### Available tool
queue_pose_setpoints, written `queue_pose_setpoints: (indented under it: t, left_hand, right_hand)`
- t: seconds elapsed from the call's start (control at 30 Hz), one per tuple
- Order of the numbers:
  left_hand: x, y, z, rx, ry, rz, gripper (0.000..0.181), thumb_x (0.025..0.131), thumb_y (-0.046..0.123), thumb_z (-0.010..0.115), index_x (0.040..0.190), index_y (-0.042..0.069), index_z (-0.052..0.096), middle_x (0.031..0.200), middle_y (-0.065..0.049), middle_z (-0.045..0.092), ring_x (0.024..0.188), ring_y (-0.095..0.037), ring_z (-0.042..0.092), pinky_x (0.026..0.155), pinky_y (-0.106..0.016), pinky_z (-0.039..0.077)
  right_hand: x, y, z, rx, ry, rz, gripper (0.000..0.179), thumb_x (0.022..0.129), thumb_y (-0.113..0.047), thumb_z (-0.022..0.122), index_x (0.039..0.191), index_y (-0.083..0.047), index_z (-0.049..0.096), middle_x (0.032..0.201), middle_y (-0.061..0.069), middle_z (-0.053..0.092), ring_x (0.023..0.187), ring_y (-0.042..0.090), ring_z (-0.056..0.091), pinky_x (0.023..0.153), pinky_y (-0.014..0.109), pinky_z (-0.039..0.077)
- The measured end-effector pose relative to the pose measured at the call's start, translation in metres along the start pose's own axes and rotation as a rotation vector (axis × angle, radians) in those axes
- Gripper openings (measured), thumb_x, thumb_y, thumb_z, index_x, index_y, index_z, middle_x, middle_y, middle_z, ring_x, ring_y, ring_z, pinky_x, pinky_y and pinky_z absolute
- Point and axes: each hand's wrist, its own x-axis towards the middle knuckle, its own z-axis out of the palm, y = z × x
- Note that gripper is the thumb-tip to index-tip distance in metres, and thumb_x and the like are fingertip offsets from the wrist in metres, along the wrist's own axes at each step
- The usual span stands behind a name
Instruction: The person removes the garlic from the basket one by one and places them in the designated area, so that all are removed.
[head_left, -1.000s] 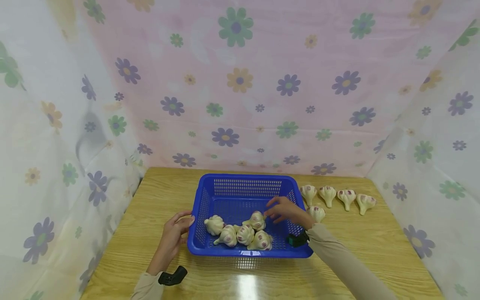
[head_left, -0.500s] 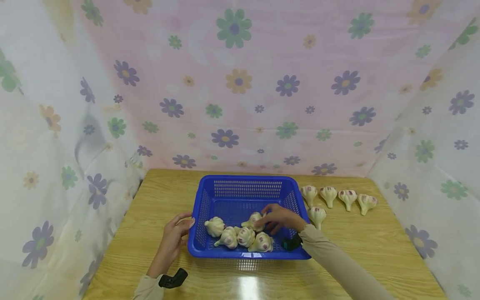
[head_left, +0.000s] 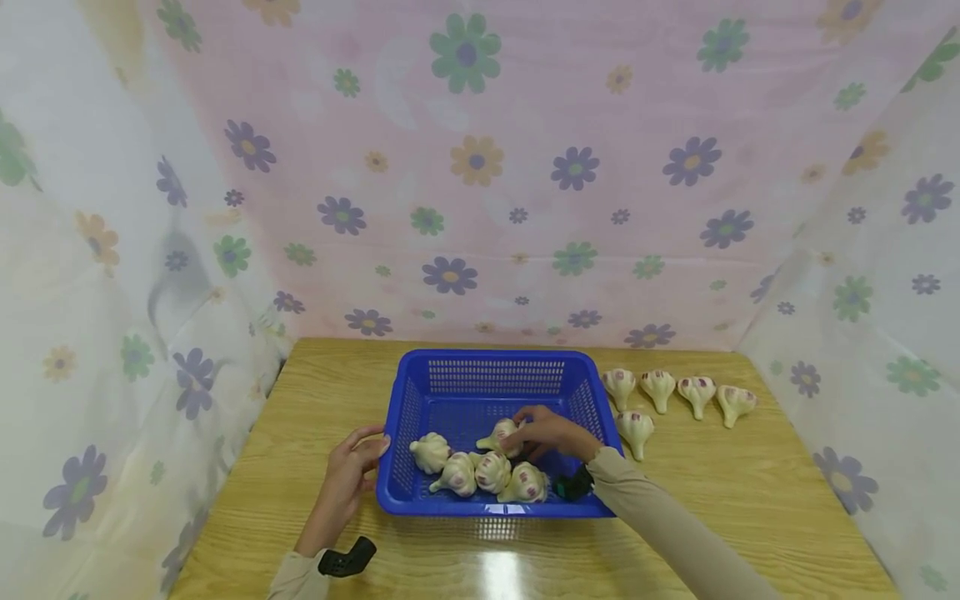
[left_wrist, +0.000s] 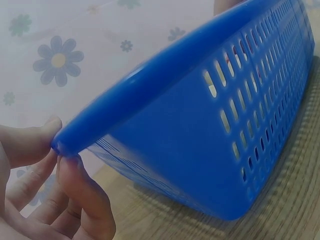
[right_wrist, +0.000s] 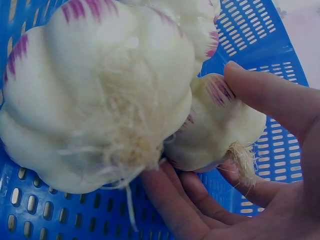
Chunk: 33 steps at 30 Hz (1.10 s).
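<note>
A blue plastic basket (head_left: 495, 356) with slotted walls stands on the table. My left hand (head_left: 348, 467) pinches its left rim; the left wrist view shows the thumb above the rim (left_wrist: 145, 82) and curled fingers below. Inside the basket, my right hand (head_left: 553, 432) holds a garlic bulb (head_left: 497, 436), the rear one of a small group. In the right wrist view the thumb lies on this bulb (right_wrist: 220, 120) and the fingers curl beneath it. A nearer bulb (right_wrist: 100, 100) fills much of that view. Several other bulbs, such as the leftmost bulb (head_left: 431, 452), lie along the basket's front.
To the basket's right, several garlic bulbs stand in a row at the back, including a far-right bulb (head_left: 737, 404). Another bulb (head_left: 636, 429) sits before the row, close to the basket wall. Flowered cloth (head_left: 480, 208) encloses the wooden table (head_left: 750, 500) behind and at both sides.
My right hand has moved left and taken hold of the rear bulb, which has shifted slightly left. The left hand stays on the rim.
</note>
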Motion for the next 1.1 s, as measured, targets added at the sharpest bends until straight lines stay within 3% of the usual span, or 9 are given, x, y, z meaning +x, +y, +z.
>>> queue_pose_setpoints:
  t: [0.3,0.57,0.93,1.1]
  left_hand:
    - [0.002,0.001,-0.002,-0.001,0.011,-0.015,0.043,0.082,0.015,0.071,0.122,0.005,0.057,0.092,-0.008,0.067,0.074,-0.021,0.064,0.056,-0.033,0.054]
    - [-0.001,0.001,-0.001,0.006,0.008,-0.006,0.043,0.084,0.014,0.070,0.122,0.002,0.055,0.090,-0.007,0.067,0.072,-0.018,0.063,0.054,-0.030,0.053]
    - [0.001,0.001,-0.001,-0.003,0.014,-0.017,0.040,0.083,0.013,0.070,0.120,0.004,0.057,0.091,-0.008,0.067,0.073,-0.020,0.063,0.055,-0.032,0.054]
    - [0.000,0.003,-0.001,0.006,0.002,-0.018,0.042,0.083,0.013,0.070,0.121,0.004,0.056,0.092,-0.008,0.067,0.073,-0.020,0.063,0.055,-0.032,0.054]
  right_hand:
    - [0.002,-0.004,0.004,-0.033,-0.033,-0.027,0.066,0.076,-0.021,0.079,0.127,0.003,0.044,0.091,0.015,0.061,0.083,0.034,0.062,0.066,0.043,0.054]
    - [0.005,-0.003,0.005,-0.037,-0.027,-0.037,0.066,0.072,-0.019,0.081,0.124,0.002,0.046,0.089,0.014,0.061,0.082,0.034,0.062,0.066,0.044,0.054]
    - [0.005,0.001,-0.003,0.025,-0.032,-0.149,0.059,0.075,-0.014,0.079,0.123,0.003,0.049,0.089,0.017,0.054,0.082,0.034,0.061,0.073,0.046,0.054]
    - [0.006,0.002,-0.007,0.056,-0.028,-0.162,0.058,0.076,-0.015,0.078,0.122,0.004,0.048,0.102,0.021,0.055,0.083,0.031,0.062,0.074,0.047,0.053]
